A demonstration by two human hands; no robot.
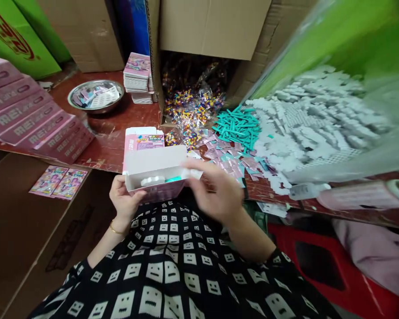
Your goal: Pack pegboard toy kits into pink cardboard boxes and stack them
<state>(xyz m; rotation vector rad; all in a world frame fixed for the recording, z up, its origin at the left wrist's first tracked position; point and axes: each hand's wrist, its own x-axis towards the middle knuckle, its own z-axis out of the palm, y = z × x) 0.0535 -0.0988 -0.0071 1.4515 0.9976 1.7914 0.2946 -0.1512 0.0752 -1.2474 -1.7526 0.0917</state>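
Note:
My left hand grips the left end of a small pink cardboard box, thumb on its front wall. The white lid stands raised at the back. Inside lie a white piece and a teal piece. At the box's right end my right hand is closed around a white end flap; its fingers are slightly blurred. Behind the lid sits another pink box, partly covered.
Teal sticks, small sachets and a heap of white pieces lie to the right. A carton spills bags of colourful beads. Leftward are a metal bowl, card stacks and stacked pink boxes.

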